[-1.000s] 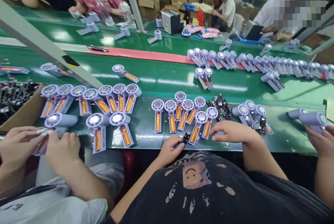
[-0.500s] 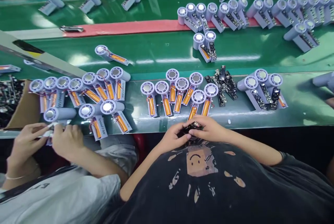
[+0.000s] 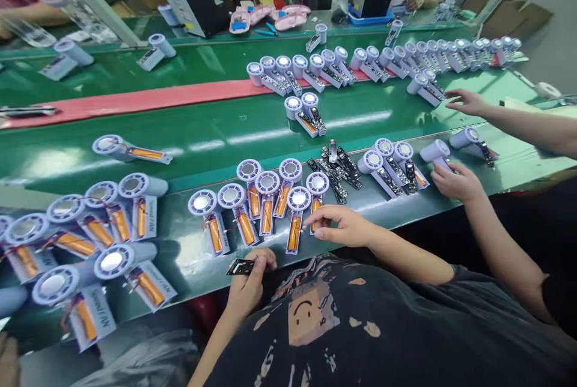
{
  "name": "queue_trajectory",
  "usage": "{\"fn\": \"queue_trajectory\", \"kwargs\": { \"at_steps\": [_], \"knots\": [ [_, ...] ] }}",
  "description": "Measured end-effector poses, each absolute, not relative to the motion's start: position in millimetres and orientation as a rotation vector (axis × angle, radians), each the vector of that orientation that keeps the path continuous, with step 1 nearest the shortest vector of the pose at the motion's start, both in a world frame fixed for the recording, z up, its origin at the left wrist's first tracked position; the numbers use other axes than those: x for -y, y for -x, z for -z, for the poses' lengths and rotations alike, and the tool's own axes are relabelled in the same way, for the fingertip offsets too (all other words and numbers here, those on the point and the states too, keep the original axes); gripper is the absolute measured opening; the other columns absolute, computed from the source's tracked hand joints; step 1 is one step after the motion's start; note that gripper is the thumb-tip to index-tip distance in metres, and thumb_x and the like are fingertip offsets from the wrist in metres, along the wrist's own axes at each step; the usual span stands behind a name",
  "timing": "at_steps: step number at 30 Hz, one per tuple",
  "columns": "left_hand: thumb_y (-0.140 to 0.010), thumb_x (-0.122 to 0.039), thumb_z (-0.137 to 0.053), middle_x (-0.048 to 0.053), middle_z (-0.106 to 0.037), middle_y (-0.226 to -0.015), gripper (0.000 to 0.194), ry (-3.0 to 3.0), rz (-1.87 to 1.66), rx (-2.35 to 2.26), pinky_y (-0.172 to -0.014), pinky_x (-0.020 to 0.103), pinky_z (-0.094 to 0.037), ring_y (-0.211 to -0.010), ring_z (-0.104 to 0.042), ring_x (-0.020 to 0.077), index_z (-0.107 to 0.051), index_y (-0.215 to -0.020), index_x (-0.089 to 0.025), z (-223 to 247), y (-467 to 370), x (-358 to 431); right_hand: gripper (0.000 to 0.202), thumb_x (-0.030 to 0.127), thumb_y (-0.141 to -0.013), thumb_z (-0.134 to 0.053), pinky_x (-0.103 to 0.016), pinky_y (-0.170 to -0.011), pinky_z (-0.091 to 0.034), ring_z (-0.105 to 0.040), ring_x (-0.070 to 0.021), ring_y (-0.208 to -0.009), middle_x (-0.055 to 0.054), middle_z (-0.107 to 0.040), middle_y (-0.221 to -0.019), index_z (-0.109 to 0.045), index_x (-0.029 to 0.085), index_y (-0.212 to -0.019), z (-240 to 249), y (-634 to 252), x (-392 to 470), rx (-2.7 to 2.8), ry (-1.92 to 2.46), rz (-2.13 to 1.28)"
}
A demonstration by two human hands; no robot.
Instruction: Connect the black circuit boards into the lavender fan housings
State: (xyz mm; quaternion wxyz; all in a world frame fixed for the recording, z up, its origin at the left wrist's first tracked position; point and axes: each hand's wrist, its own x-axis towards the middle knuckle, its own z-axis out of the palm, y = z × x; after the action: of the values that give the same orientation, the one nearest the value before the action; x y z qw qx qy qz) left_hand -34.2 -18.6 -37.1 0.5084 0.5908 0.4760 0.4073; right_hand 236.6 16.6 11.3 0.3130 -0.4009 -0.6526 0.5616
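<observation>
My left hand (image 3: 253,273) grips a small black circuit board (image 3: 240,267) at the bench's front edge, with part of the board hidden by the thumb and fingers. My right hand (image 3: 340,225) reaches over the bench, its fingers stretched out and holding nothing I can see. Its fingertips are beside a lilac handheld fan (image 3: 299,199) whose handle lies open on an orange battery. They overlap the handle of another such fan (image 3: 317,182); whether they touch it I cannot tell. Several more open fans (image 3: 267,182) lie to the left. Loose black circuit boards (image 3: 340,167) are heaped behind my right hand.
On the right, a co-worker's hand (image 3: 455,181) holds a fan (image 3: 435,151), while another hand (image 3: 464,101) stretches over the green conveyor belt (image 3: 216,116). Fans with boards (image 3: 372,161) stand right of the heap. More fans (image 3: 283,63) line the red strip (image 3: 180,95).
My right hand has left the circuit board and moved out to the fans. My left hand keeps the board, now lower left. The view has swung to the right and up.
</observation>
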Motion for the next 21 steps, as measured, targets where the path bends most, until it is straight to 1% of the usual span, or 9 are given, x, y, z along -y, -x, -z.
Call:
{"fn": "queue_trajectory", "kwargs": {
  "at_steps": [4,7,9,12,14,15,16,18,21],
  "knots": [
    [-0.091,-0.069,-0.050,0.003,-0.061,-0.062,0.056,-1.495,-0.969,-1.168,-0.060,0.028,-0.049,-0.061,-0.058,0.0167,-0.064,-0.072,-0.018,50,34,14,0.028,0.040,-0.089,-0.064,-0.030,-0.076,-0.051,-0.061,-0.0129,-0.078,-0.003,-0.069,-0.089,-0.070,0.020,-0.107,-21,-256,-22,1.758,1.109,-1.302],
    [-0.092,-0.067,-0.049,0.003,-0.061,-0.062,0.055,-1.499,-1.008,-1.170,-0.060,0.029,-0.048,-0.060,-0.058,0.0167,-0.066,-0.074,-0.018,70,34,12,0.028,0.041,-0.087,-0.064,-0.031,-0.077,-0.053,-0.063,-0.0146,-0.079,-0.004,-0.070,-0.090,-0.073,0.021,-0.105,-33,-270,-27,1.810,1.287,-1.138],
    [-0.094,-0.066,-0.047,0.003,-0.062,-0.063,0.054,-1.473,-1.044,-1.174,-0.061,0.029,-0.048,-0.061,-0.058,0.0167,-0.066,-0.076,-0.018,82,34,12,0.030,0.040,-0.086,-0.065,-0.033,-0.078,-0.055,-0.064,-0.0167,-0.081,-0.005,-0.071,-0.092,-0.073,0.022,-0.107,-41,-284,-39,1.814,1.427,-1.022],
    [-0.095,-0.067,-0.045,0.002,-0.061,-0.063,0.055,-1.460,-1.061,-1.182,-0.062,0.029,-0.047,-0.061,-0.058,0.0166,-0.066,-0.077,-0.019,90,32,10,0.034,0.034,-0.090,-0.059,-0.040,-0.091,-0.053,-0.064,-0.0203,-0.093,-0.009,-0.069,-0.109,-0.069,0.020,-0.120,-53,-308,-83,1.742,1.616,-0.795],
    [-0.093,-0.070,-0.044,0.002,-0.061,-0.062,0.059,-1.487,-1.028,-1.184,-0.062,0.029,-0.047,-0.061,-0.057,0.0167,-0.066,-0.076,-0.018,88,31,8,0.033,0.026,-0.095,-0.051,-0.043,-0.103,-0.048,-0.062,-0.0208,-0.104,-0.011,-0.065,-0.121,-0.065,0.018,-0.124,-61,-320,-127,1.633,1.819,-0.589],
    [-0.091,-0.072,-0.044,0.003,-0.061,-0.062,0.061,-1.500,-1.001,-1.182,-0.062,0.029,-0.047,-0.061,-0.057,0.0168,-0.066,-0.075,-0.018,86,30,7,0.033,0.025,-0.097,-0.049,-0.045,-0.105,-0.046,-0.061,-0.0217,-0.109,-0.013,-0.063,-0.125,-0.064,0.017,-0.126,-65,-322,-150,1.612,1.863,-0.541],
    [-0.090,-0.074,-0.044,0.003,-0.061,-0.062,0.062,-1.507,-0.976,-1.181,-0.063,0.029,-0.047,-0.061,-0.057,0.0168,-0.066,-0.074,-0.018,84,30,6,0.032,0.027,-0.098,-0.052,-0.046,-0.104,-0.047,-0.060,-0.0222,-0.111,-0.013,-0.062,-0.126,-0.063,0.016,-0.126,-69,-322,-172,1.610,1.893,-0.519],
    [-0.088,-0.077,-0.045,0.004,-0.062,-0.062,0.065,-1.496,-0.949,-1.182,-0.064,0.029,-0.047,-0.061,-0.056,0.0169,-0.066,-0.073,-0.018,81,28,4,0.034,0.036,-0.097,-0.059,-0.045,-0.097,-0.053,-0.062,-0.0215,-0.110,-0.010,-0.062,-0.127,-0.061,0.017,-0.125,-80,-314,-205,1.640,1.908,-0.503],
    [-0.085,-0.079,-0.048,0.004,-0.062,-0.063,0.065,-1.442,-0.983,-1.182,-0.066,0.030,-0.047,-0.062,-0.057,0.0173,-0.065,-0.073,-0.017,84,26,1,0.038,0.041,-0.096,-0.061,-0.043,-0.091,-0.057,-0.064,-0.0212,-0.108,-0.009,-0.062,-0.127,-0.060,0.018,-0.126,-98,-295,-217,1.720,1.807,-0.426]
  ]
}}
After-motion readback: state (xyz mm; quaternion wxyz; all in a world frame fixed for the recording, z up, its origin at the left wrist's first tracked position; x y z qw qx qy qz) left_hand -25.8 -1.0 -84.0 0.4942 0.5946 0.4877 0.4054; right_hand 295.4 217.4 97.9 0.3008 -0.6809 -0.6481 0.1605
